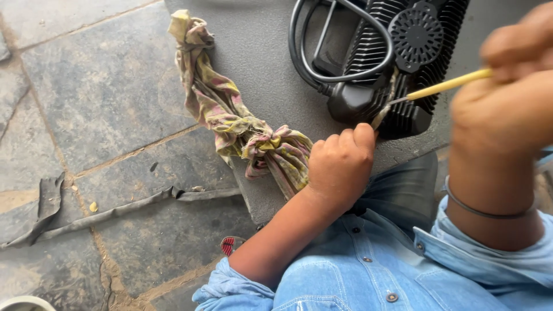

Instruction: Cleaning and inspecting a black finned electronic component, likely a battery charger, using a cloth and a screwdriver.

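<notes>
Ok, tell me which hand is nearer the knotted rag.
Left. The left hand is fisted right beside the knotted rag, touching its bunched end. The right hand is far across the black finned device, holding a yellow-handled brush.

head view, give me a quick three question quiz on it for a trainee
1. True or false: the right hand holds a thin yellow-handled tool whose tip meets the black finned device.
2. What lies just left of the left hand on the grey board?
A. a knotted patterned cloth
B. a hammer
C. a glass bottle
3. Fill in: the black cable is looped on the ____ side of the device in the picture.

Key
1. True.
2. A, the knotted cloth.
3. Left.
</notes>
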